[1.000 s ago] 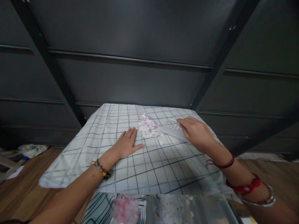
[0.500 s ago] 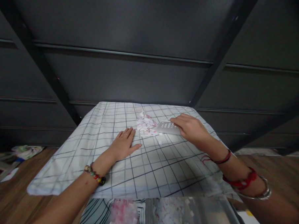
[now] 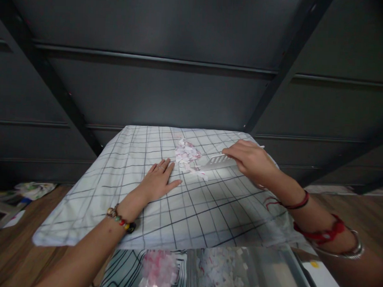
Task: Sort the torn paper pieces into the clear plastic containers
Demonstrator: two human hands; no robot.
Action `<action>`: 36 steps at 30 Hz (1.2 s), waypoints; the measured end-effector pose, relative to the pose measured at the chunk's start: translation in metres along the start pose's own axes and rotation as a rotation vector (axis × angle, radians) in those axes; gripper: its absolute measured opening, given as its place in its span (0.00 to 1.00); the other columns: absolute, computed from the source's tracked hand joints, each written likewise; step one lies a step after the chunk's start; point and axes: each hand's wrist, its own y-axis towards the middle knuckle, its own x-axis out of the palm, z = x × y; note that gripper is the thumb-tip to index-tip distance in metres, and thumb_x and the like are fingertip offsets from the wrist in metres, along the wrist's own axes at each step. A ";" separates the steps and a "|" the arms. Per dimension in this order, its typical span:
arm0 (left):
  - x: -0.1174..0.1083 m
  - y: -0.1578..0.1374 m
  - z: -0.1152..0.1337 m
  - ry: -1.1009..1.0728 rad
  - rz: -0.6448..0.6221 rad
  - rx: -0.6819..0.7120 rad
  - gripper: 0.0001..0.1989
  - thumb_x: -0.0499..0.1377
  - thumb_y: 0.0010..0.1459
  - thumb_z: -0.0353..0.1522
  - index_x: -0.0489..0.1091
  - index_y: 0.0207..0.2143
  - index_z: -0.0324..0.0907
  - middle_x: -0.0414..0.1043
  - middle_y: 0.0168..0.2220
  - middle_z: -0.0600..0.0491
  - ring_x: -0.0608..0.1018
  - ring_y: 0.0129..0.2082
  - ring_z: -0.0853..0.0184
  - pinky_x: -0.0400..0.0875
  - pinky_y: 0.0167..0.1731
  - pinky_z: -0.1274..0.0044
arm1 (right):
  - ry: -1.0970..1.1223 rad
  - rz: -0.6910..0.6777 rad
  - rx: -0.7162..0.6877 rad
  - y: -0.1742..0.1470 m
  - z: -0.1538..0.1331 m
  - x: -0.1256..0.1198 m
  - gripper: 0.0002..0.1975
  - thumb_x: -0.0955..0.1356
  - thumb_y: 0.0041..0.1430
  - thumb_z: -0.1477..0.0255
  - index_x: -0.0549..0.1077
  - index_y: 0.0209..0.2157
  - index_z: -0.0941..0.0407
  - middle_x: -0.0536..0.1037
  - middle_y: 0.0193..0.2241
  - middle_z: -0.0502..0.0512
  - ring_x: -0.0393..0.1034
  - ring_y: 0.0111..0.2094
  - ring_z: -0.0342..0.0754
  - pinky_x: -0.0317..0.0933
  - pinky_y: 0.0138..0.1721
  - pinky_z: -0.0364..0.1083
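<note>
A small heap of white and pink paper scraps (image 3: 186, 154) lies on a white cloth with a dark grid pattern (image 3: 189, 202). My right hand (image 3: 251, 161) grips a flat white slotted scraper (image 3: 217, 162), tilted with its lower edge at the right side of the heap. A few loose scraps sit just under that edge. My left hand (image 3: 159, 182) rests flat on the cloth, fingers spread, just left of and nearer than the heap, without touching it.
Dark metal panels and slanted beams (image 3: 273, 83) rise behind the cloth. At the near edge stands a clear container (image 3: 268, 265) with white scraps and a bunch of pink scraps (image 3: 159, 271). Wooden floor (image 3: 12, 250) shows at both sides, with litter at far left.
My right hand has tipped the scraper up onto its edge and pushed it left against the heap. The left hand has stayed flat in place.
</note>
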 end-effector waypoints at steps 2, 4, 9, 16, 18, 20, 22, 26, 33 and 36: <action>-0.001 0.000 0.001 0.011 -0.009 -0.002 0.37 0.41 0.60 0.50 0.49 0.60 0.30 0.43 0.63 0.37 0.49 0.62 0.51 0.47 0.57 0.62 | -0.017 0.017 0.009 -0.003 0.002 -0.004 0.19 0.58 0.47 0.86 0.73 0.36 0.58 0.76 0.29 0.55 0.66 0.34 0.48 0.60 0.37 0.46; -0.002 0.000 0.001 0.015 -0.013 -0.009 0.37 0.42 0.60 0.50 0.49 0.60 0.29 0.43 0.63 0.37 0.49 0.62 0.52 0.47 0.57 0.62 | -0.039 0.033 0.012 -0.004 0.002 -0.007 0.18 0.58 0.47 0.85 0.72 0.36 0.57 0.76 0.29 0.55 0.66 0.34 0.48 0.60 0.37 0.46; -0.003 -0.001 0.002 0.003 -0.022 -0.016 0.37 0.42 0.60 0.50 0.49 0.60 0.30 0.43 0.63 0.37 0.48 0.62 0.52 0.46 0.57 0.63 | -0.043 0.033 -0.013 -0.002 0.001 -0.007 0.19 0.58 0.47 0.86 0.72 0.36 0.58 0.76 0.29 0.54 0.66 0.34 0.49 0.60 0.36 0.46; -0.003 0.000 0.002 -0.002 -0.025 -0.012 0.37 0.42 0.60 0.50 0.49 0.61 0.30 0.42 0.63 0.37 0.48 0.62 0.52 0.45 0.58 0.62 | -0.064 0.039 -0.071 -0.008 0.000 -0.017 0.16 0.59 0.47 0.85 0.73 0.34 0.58 0.75 0.26 0.54 0.65 0.31 0.48 0.60 0.35 0.46; -0.003 0.000 0.002 0.004 -0.031 -0.012 0.37 0.42 0.60 0.50 0.48 0.61 0.30 0.42 0.63 0.37 0.48 0.62 0.52 0.45 0.57 0.62 | -0.047 0.042 -0.082 -0.010 -0.001 -0.022 0.15 0.60 0.48 0.84 0.72 0.34 0.58 0.74 0.26 0.54 0.65 0.31 0.48 0.60 0.34 0.46; -0.003 0.000 0.001 0.004 -0.035 -0.014 0.37 0.41 0.60 0.50 0.48 0.61 0.30 0.42 0.63 0.37 0.48 0.62 0.52 0.45 0.57 0.62 | -0.034 0.042 -0.070 -0.011 -0.002 -0.023 0.15 0.60 0.48 0.84 0.72 0.35 0.58 0.75 0.27 0.54 0.65 0.31 0.47 0.60 0.35 0.45; -0.003 -0.001 0.001 0.001 -0.031 -0.014 0.37 0.41 0.60 0.50 0.48 0.61 0.30 0.42 0.63 0.37 0.48 0.62 0.52 0.45 0.57 0.62 | -0.038 0.037 -0.043 -0.010 -0.004 -0.021 0.16 0.59 0.49 0.84 0.72 0.36 0.58 0.75 0.27 0.54 0.65 0.32 0.47 0.60 0.36 0.46; -0.002 0.000 0.001 -0.024 -0.010 -0.008 0.37 0.41 0.60 0.50 0.49 0.60 0.30 0.43 0.63 0.38 0.49 0.62 0.51 0.46 0.57 0.61 | -0.052 -0.003 -0.005 -0.009 -0.005 -0.017 0.17 0.58 0.50 0.84 0.72 0.36 0.56 0.75 0.27 0.54 0.65 0.33 0.47 0.60 0.36 0.46; -0.001 0.000 0.001 -0.026 -0.017 -0.013 0.37 0.42 0.59 0.50 0.50 0.60 0.30 0.42 0.63 0.38 0.48 0.62 0.52 0.45 0.57 0.62 | -0.013 -0.020 -0.069 -0.018 -0.003 -0.027 0.16 0.58 0.49 0.84 0.71 0.36 0.58 0.75 0.29 0.55 0.66 0.32 0.47 0.61 0.34 0.46; -0.002 0.000 0.001 -0.023 -0.020 -0.017 0.37 0.41 0.60 0.50 0.49 0.60 0.31 0.42 0.63 0.39 0.48 0.62 0.52 0.46 0.57 0.62 | -0.016 -0.053 -0.065 -0.022 -0.001 -0.031 0.16 0.59 0.48 0.84 0.71 0.36 0.57 0.76 0.29 0.54 0.66 0.33 0.47 0.61 0.34 0.46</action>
